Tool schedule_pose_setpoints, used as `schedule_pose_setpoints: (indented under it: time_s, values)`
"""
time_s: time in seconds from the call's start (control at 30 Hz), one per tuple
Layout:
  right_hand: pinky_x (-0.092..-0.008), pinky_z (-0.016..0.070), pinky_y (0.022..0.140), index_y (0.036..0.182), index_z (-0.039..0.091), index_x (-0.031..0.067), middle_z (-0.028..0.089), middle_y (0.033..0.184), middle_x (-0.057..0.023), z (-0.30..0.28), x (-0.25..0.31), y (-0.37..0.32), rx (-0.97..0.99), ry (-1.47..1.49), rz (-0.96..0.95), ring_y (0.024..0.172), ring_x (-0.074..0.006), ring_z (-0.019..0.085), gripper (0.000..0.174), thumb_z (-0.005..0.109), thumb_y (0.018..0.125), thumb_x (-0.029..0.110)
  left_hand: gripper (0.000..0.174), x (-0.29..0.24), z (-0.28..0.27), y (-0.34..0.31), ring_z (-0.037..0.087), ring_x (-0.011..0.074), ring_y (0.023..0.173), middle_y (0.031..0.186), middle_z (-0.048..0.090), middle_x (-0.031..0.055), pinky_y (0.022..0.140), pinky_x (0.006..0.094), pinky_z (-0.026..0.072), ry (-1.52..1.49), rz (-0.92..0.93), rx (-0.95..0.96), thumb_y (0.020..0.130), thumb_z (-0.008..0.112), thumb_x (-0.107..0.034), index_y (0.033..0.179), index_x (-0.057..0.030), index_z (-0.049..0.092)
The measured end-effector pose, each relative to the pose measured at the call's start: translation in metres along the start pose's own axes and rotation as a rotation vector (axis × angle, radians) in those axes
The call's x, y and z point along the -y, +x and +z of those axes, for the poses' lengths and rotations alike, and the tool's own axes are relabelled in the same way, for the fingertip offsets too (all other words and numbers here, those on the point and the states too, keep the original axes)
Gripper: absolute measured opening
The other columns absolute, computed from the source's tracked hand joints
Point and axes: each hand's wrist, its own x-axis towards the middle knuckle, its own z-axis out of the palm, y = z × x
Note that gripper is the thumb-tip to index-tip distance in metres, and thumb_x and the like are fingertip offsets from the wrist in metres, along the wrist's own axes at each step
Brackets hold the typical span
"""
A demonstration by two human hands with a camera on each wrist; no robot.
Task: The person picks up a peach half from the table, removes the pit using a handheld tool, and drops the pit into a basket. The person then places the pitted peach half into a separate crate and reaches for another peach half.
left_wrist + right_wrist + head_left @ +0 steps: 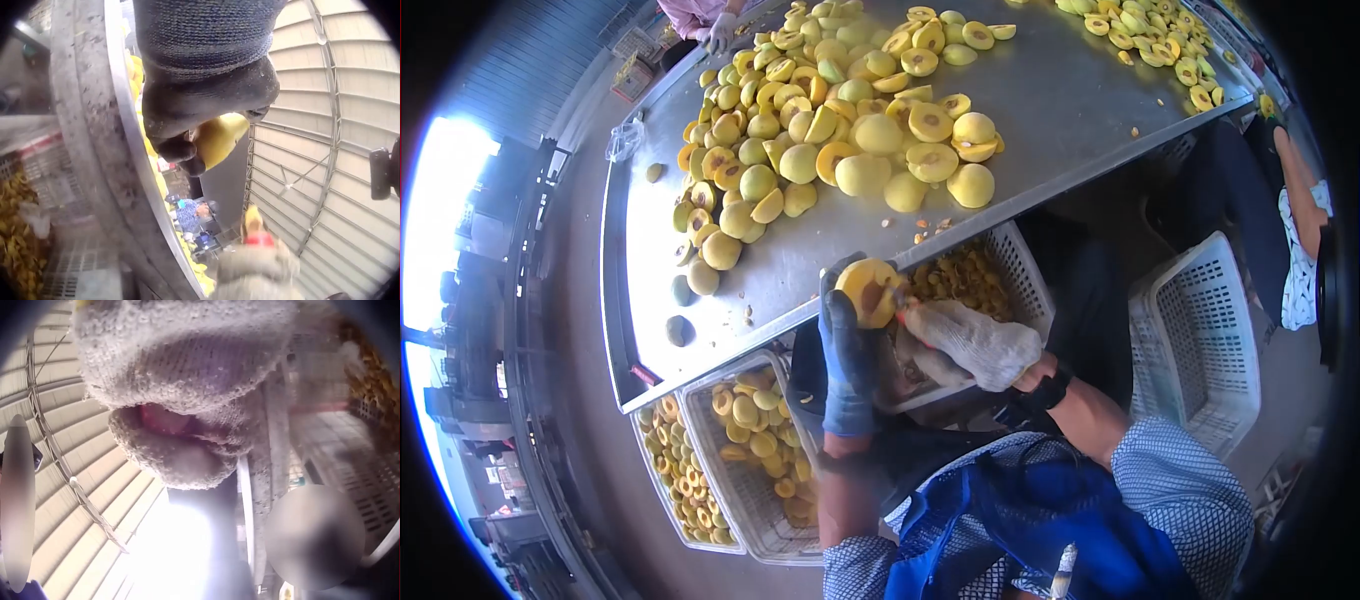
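Observation:
My left hand (847, 370), in a blue and black coated glove, holds a yellow peach half (868, 292) with its cut face and brown centre turned up. In the left wrist view the dark fingers curl round the peach. My right hand (975, 345), in a white knit glove, grips a small red-handled tool (259, 240). In the head view its end is right at the cut face; in the left wrist view a yellowish bit shows at the tip. Only a red patch of the handle shows between the gloved fingers in the right wrist view.
A metal table (1060, 165) bears a large heap of peach halves (800, 160). Below its edge stands a crate (1025, 265) of brown-yellow scraps. Two crates of peach halves (750, 415) stand at left, a white crate (1235, 330) at right. Other people stand around the table.

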Motion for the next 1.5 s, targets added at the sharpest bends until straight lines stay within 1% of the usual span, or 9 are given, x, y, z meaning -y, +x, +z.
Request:
schedule_pose_setpoints:
  time_s: [0.17,0.3,0.4,0.77,0.97,1.2,1.23,1.33,1.5]
  values:
    - [-0.0332,0.0502,0.063,0.108,0.063,0.008,0.064,0.079,-0.0053,0.0,-0.003,0.006,-0.361,-0.43,-0.224,0.066,-0.0208,0.059,0.039,0.052,0.099,0.044,0.061,0.018,0.008,-0.005,0.059,0.0231,0.108,0.12,0.058,0.0119,0.092,0.0383,0.0511,0.162,0.045,-0.178,0.1,0.043,-0.054,0.129,-0.0012,0.051]
    - [-0.0473,0.053,0.069,0.11,0.065,0.0093,0.068,0.087,-0.0215,0.008,0.005,0.002,-0.386,-0.863,-0.148,0.086,-0.0435,0.064,0.044,0.055,0.095,0.049,0.056,0.015,0.017,-0.002,0.057,0.0204,0.109,0.119,0.059,0.0121,0.095,0.0362,0.0477,0.486,0.152,-0.152,0.102,0.041,-0.048,0.127,0.0009,0.054]
    - [-0.05,0.0532,0.068,0.109,0.065,0.0092,0.068,0.084,-0.0214,0.014,0.009,0.006,-0.475,-0.99,-0.127,0.082,-0.0441,0.065,0.045,0.055,0.094,0.05,0.053,0.01,0.03,-0.001,0.056,0.0197,0.109,0.119,0.059,0.0122,0.097,0.036,0.0449,0.491,0.194,-0.175,0.103,0.041,-0.044,0.126,0.0018,0.055]
    - [-0.0478,0.053,0.064,0.099,0.066,0.0068,0.067,0.08,-0.022,0.008,-0.015,0.02,-0.492,-0.905,-0.243,0.077,-0.0428,0.066,0.042,0.056,0.094,0.047,0.046,0.023,0.045,0.003,0.06,0.017,0.094,0.108,0.064,0.0115,0.082,0.0291,0.049,0.426,0.248,-0.336,0.102,0.046,-0.037,0.12,0.0033,0.058]
    - [-0.047,0.0529,0.064,0.1,0.066,0.0088,0.067,0.081,-0.0193,0.009,-0.013,0.014,-0.445,-0.912,-0.286,0.077,-0.041,0.066,0.037,0.055,0.096,0.044,0.045,0.02,0.047,-0.001,0.06,0.0184,0.099,0.112,0.063,0.0115,0.09,0.0313,0.0483,0.502,0.255,-0.308,0.102,0.045,-0.037,0.116,0.0036,0.06]
    - [-0.0444,0.0511,0.061,0.112,0.062,0.0152,0.063,0.089,-0.0111,0.0,-0.026,0.008,-0.233,-1.035,-0.556,0.078,-0.0313,0.064,0.021,0.046,0.102,0.026,0.038,-0.008,0.034,0.005,0.06,0.0153,0.081,0.092,0.066,0.0094,0.074,0.0271,0.0479,0.447,0.077,-0.041,0.094,0.054,-0.03,0.107,0.0041,0.065]
    - [-0.0362,0.0483,0.054,0.117,0.058,0.0129,0.061,0.087,-0.0099,-0.003,-0.031,0.011,-0.204,-0.954,-0.343,0.07,-0.0224,0.061,0.024,0.048,0.102,0.029,0.037,-0.012,0.03,0.008,0.06,0.0154,0.081,0.091,0.067,0.0093,0.074,0.0274,0.048,0.462,0.029,0.029,0.093,0.055,-0.029,0.106,0.0043,0.066]
    - [-0.0401,0.048,0.068,0.098,0.065,0.0061,0.065,0.076,-0.0127,0.003,-0.025,0.007,-0.106,-0.453,0.022,0.072,-0.029,0.064,0.041,0.047,0.101,0.043,0.03,-0.016,0.019,0.015,0.062,0.015,0.084,0.094,0.068,0.0093,0.078,0.0275,0.0499,0.427,-0.11,0.166,0.089,0.06,-0.019,0.105,0.0057,0.066]
    - [-0.0278,0.0403,0.051,0.094,0.062,0.0077,0.054,0.068,0.0009,0.008,-0.03,0.0,-0.028,0.043,0.065,0.057,-0.01,0.051,0.04,0.052,0.099,0.046,0.029,-0.004,0.018,0.008,0.063,0.0148,0.084,0.097,0.069,0.0093,0.076,0.0262,0.0502,0.403,-0.056,0.109,0.09,0.062,-0.018,0.107,0.0052,0.065]
